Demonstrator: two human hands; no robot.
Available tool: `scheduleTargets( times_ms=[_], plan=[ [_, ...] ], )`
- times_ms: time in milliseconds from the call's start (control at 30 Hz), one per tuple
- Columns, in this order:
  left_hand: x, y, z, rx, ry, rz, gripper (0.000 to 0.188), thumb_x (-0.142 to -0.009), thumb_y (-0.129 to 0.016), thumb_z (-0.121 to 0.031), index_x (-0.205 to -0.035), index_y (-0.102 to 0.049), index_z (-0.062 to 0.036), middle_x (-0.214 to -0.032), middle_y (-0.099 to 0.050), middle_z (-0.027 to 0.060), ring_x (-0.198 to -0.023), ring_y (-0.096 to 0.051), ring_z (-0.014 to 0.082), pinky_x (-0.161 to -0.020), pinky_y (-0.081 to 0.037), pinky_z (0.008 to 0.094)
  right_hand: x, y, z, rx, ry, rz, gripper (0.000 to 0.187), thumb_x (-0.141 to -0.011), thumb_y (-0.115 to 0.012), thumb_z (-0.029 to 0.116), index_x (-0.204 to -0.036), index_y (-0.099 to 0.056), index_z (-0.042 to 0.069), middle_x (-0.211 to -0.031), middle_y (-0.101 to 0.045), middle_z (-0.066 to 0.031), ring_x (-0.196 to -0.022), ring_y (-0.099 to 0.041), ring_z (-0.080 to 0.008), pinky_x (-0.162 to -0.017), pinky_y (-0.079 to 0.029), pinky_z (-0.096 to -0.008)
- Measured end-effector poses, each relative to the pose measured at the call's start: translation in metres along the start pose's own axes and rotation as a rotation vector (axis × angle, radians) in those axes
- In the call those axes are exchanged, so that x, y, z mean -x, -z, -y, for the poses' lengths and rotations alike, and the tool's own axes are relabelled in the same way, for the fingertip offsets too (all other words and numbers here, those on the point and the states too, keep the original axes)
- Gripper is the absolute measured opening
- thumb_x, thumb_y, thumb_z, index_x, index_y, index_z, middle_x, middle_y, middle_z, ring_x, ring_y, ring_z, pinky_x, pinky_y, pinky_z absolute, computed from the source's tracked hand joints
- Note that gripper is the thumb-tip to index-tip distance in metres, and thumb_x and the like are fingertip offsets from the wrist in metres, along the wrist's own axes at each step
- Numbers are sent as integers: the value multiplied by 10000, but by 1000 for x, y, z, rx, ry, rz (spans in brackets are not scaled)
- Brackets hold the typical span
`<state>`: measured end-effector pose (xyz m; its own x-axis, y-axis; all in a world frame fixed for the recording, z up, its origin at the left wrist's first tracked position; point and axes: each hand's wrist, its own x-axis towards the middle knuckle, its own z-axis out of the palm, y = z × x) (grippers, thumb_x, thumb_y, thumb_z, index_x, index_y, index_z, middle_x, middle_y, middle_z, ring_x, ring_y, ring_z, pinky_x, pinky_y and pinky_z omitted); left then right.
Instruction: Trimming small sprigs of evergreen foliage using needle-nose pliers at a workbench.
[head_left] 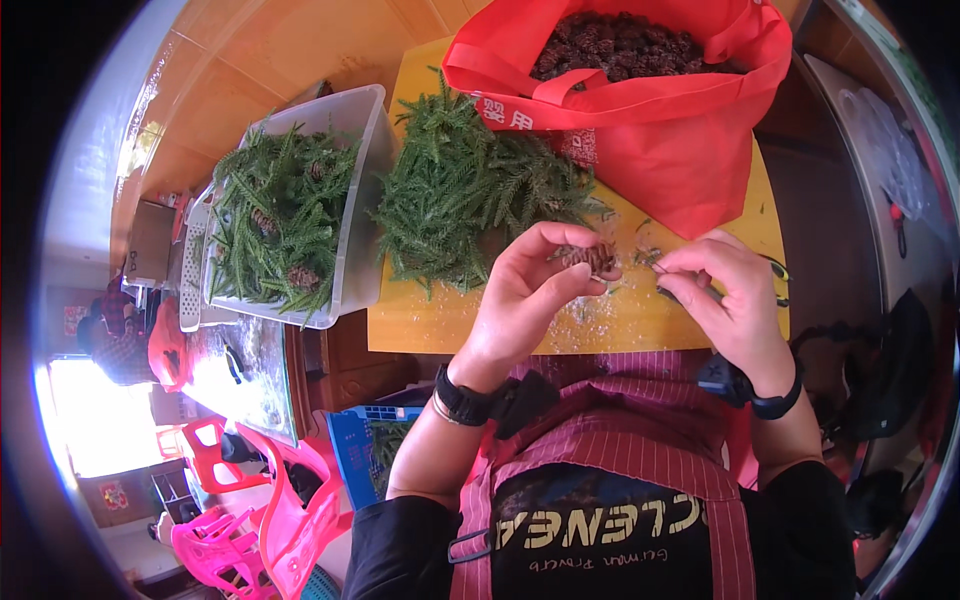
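Between the thumb and fingers of my left hand [535,290] is a brown pine cone [592,260], held above the yellow tabletop [470,325]. To its right, my right hand [728,297] pinches something thin and small, too fine to name for certain. The two hands are apart, with the cone's open end facing the right one. Just beyond my left hand lies a heap of green artificial pine sprigs [450,190]. A red fabric bag [670,160] full of pine cones [620,50] stands at the back, past my right hand.
Left of the heap, a clear plastic bin [365,200] holds sprigs with some cones among them. Yellow-handled scissors [778,280] lie at the table's right side, partly behind my right hand. White flecks litter the tabletop. Pink plastic chairs [290,510] and a blue crate [352,450] stand at lower left.
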<state>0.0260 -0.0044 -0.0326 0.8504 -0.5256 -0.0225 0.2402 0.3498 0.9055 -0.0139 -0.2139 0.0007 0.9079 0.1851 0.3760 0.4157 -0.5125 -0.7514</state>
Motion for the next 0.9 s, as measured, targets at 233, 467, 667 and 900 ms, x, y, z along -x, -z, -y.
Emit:
scheduleTargets(
  times_ms=[233,467,667,900],
  plan=[
    [6,-2,14,216,-148,-47,255,-820,-596,-4,-1048,-481,-15,-1125,-508,116,-1037,-566,264,-852,-508,324,-2,-21,7,-89,70,-97,153,-698,-671,-39,-830,-630,28,-747,-592,-75,-616,-574,-187,-531,-444,-268],
    [8,-5,17,134,-154,-37,487,-771,-639,29,-1214,-435,28,-1102,-490,81,-1052,-556,242,-895,-476,345,-1,-30,11,2,101,-101,181,-678,-684,-32,-828,-616,42,-736,-575,-77,-631,-584,-220,-542,-455,-297],
    [7,-5,17,12,-271,-18,420,-727,-661,72,-1116,-515,12,-1091,-477,82,-1018,-543,193,-899,-447,324,0,-32,9,85,143,-114,192,-657,-694,-16,-812,-602,52,-723,-566,-72,-641,-581,-236,-557,-459,-317],
    [7,-6,20,-45,-340,15,407,-687,-675,122,-1046,-525,3,-1129,-470,93,-1043,-517,171,-880,-466,305,0,-32,9,95,176,-122,213,-645,-700,-76,-811,-609,21,-736,-581,-85,-619,-584,-186,-511,-455,-254]
  ],
)
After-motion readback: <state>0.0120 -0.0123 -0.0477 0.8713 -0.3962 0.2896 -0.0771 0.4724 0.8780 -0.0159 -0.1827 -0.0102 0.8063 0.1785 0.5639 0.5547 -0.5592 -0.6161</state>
